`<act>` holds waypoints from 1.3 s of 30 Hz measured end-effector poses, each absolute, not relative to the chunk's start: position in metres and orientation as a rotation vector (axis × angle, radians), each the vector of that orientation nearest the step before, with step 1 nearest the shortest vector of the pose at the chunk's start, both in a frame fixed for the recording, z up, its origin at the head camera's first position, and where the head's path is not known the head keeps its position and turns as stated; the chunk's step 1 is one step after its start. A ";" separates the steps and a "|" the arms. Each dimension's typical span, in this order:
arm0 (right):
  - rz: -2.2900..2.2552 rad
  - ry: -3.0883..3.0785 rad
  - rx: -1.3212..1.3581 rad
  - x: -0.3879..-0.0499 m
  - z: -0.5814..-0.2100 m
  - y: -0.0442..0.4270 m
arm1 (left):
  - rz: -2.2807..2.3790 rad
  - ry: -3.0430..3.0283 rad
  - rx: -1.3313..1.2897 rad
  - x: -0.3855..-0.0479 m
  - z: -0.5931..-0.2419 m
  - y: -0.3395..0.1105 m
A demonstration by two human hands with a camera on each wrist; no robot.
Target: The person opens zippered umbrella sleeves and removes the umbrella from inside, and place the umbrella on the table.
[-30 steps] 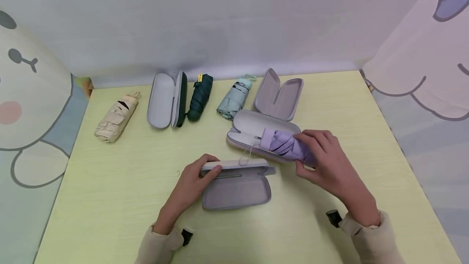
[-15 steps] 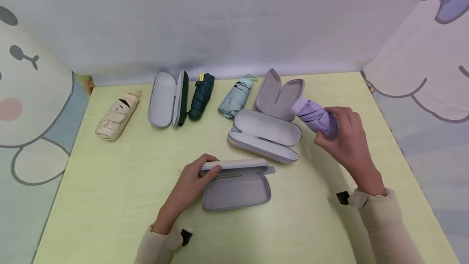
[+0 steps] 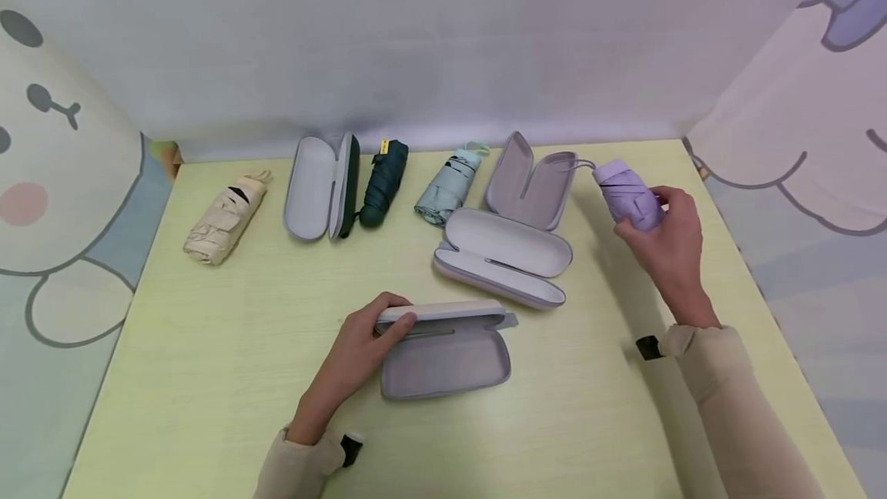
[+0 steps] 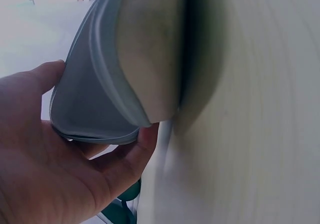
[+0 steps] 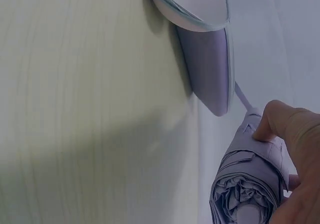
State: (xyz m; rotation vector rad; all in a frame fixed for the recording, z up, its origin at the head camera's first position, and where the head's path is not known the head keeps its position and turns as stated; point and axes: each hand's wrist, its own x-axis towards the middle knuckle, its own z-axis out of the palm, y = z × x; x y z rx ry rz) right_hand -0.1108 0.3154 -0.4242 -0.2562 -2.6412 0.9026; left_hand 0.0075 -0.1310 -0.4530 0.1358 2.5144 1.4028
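Note:
Held in my right hand (image 3: 668,245) is a folded purple umbrella (image 3: 627,191), raised above the table at the right, its thin strap trailing left. The right wrist view shows its rolled end (image 5: 247,201) facing the camera, with fingers and thumb round its side. My left hand (image 3: 363,341) grips the left end of a half-opened glasses-type case (image 3: 446,368), cream outside and grey inside. In the left wrist view, thumb and fingers (image 4: 145,149) hold the case (image 4: 90,98) at its end. Another hard case (image 3: 513,241), pale inside, lies open behind it.
An open grey-mauve case (image 3: 530,191) stands behind, left of the purple umbrella. Along the back lie a light blue umbrella (image 3: 449,185), a dark green umbrella (image 3: 384,183), an open case with a dark green outside (image 3: 309,191) and a beige umbrella (image 3: 225,220).
My right hand has lifted the purple umbrella off the pale-lined open case and carried it right and back, turning it more upright. My left hand stays on its case.

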 end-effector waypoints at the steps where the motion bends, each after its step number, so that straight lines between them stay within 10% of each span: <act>1: 0.914 -2.658 -0.307 -0.113 -0.425 0.317 | 1.403 2.516 0.136 0.008 -0.453 -0.131; 39: 0.897 -2.965 -0.681 -0.123 -0.444 0.340 | 1.542 2.372 -0.055 0.007 -0.452 -0.157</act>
